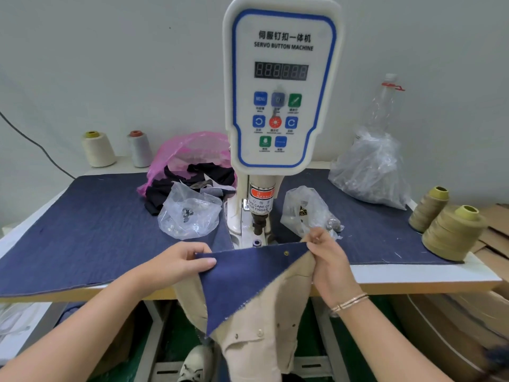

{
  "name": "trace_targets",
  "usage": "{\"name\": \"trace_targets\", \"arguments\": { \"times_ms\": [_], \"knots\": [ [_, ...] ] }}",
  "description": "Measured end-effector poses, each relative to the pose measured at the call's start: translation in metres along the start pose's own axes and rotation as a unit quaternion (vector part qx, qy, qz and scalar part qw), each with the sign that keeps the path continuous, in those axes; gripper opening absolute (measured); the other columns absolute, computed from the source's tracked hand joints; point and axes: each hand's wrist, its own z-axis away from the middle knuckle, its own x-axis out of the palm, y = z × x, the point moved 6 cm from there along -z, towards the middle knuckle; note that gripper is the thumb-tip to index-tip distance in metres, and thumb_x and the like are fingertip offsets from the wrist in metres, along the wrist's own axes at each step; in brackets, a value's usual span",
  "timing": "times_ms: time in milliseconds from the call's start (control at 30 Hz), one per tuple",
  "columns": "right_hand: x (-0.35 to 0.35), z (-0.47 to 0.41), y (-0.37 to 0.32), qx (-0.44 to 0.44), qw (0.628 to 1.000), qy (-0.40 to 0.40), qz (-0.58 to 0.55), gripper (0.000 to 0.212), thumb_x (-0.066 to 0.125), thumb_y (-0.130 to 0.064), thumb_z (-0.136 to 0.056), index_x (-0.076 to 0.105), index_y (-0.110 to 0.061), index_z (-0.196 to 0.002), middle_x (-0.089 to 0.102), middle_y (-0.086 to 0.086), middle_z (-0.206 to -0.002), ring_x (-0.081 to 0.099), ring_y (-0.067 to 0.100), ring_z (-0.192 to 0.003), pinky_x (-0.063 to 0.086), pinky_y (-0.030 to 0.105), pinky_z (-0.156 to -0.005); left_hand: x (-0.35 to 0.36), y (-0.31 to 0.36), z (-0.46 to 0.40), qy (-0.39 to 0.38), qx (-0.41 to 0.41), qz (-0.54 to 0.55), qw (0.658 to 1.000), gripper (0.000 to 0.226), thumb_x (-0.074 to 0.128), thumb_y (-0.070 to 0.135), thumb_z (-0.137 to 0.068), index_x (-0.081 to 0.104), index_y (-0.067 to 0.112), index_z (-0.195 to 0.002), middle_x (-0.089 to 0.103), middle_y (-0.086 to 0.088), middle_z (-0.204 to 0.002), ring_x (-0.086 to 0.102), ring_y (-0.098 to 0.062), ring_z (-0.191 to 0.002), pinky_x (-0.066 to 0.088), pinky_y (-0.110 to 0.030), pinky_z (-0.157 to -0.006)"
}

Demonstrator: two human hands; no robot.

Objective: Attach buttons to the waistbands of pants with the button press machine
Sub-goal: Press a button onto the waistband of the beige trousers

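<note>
Hands: left hand (181, 261) and right hand (327, 260) pinch the waistband (248, 268), lower centre.
Progress: button (286, 253) looks set; press (260, 216) idle.

This was a small garment workshop. A white upright press labelled "SERVO BUTTON MACHINE" (281, 86), with a digital counter and coloured keys, stood on a wooden worktable (413, 285) covered by a sheet of dark blue denim (91, 224). Large cones of sewing thread, cream (98, 149), grey (139, 149) and olive-tan (451, 232), sat along its edges. Clear plastic bags of small metal fasteners (190, 213) lay by the machine, against a plain pale wall (110, 64).
</note>
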Motion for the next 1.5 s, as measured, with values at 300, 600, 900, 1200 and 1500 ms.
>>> {"name": "trace_targets", "arguments": {
  "times_ms": [300, 600, 900, 1200, 1500],
  "knots": [
    [-0.030, -0.013, -0.058, -0.005, 0.859, 0.061, 0.509, 0.018, 0.055, -0.008, -0.092, 0.063, -0.021, -0.085, 0.064, -0.002, -0.081, 0.055, 0.016, -0.074, 0.047, 0.019, -0.065, 0.044, 0.029, -0.022, 0.178, 0.192, -0.211, 0.942, 0.032, 0.057, 0.013, -0.094, 0.045, 0.035, -0.075, 0.054, 0.025, -0.067, 0.048, 0.002, -0.063, 0.034, -0.015, -0.060],
    [0.009, -0.070, -0.052, 0.027, 0.586, 0.006, 0.810, 0.031, 0.045, -0.020, -0.097, 0.064, -0.023, -0.122, 0.065, 0.009, -0.117, 0.060, 0.030, -0.102, 0.048, 0.030, -0.089, 0.029, -0.001, -0.028, 0.086, 0.116, -0.005, 0.989, 0.026, 0.063, 0.033, -0.079, 0.054, 0.010, -0.071, 0.046, 0.003, -0.066, 0.040, -0.014, -0.066, 0.030, -0.031, -0.065],
    [-0.002, -0.083, -0.036, 0.161, 0.512, 0.062, 0.841, 0.032, 0.043, -0.021, -0.098, 0.059, -0.008, -0.122, 0.058, 0.019, -0.123, 0.053, 0.037, -0.116, 0.042, 0.045, -0.102, 0.035, -0.003, -0.031, 0.139, 0.116, -0.089, 0.979, 0.020, 0.059, 0.026, -0.071, 0.047, 0.016, -0.060, 0.038, 0.011, -0.055, 0.034, -0.005, -0.056, 0.027, -0.023, -0.056],
    [-0.019, -0.110, -0.032, 0.064, 0.523, 0.090, 0.845, 0.027, 0.044, -0.018, -0.096, 0.063, -0.006, -0.110, 0.056, 0.013, -0.094, 0.047, 0.026, -0.082, 0.043, 0.034, -0.075, 0.029, -0.008, -0.037, 0.146, 0.079, -0.053, 0.985, 0.023, 0.062, 0.026, -0.067, 0.050, 0.007, -0.060, 0.039, 0.006, -0.055, 0.034, -0.006, -0.055, 0.027, -0.027, -0.059],
    [0.013, -0.073, -0.050, -0.083, 0.689, 0.164, 0.701, 0.021, 0.050, -0.016, -0.092, 0.060, -0.013, -0.074, 0.058, 0.000, -0.073, 0.051, 0.018, -0.069, 0.037, 0.027, -0.065, 0.029, -0.007, -0.036, 0.151, 0.071, -0.058, 0.984, 0.019, 0.061, 0.027, -0.067, 0.050, 0.014, -0.057, 0.038, 0.006, -0.055, 0.034, -0.008, -0.056, 0.027, -0.027, -0.058]
  ]
}}
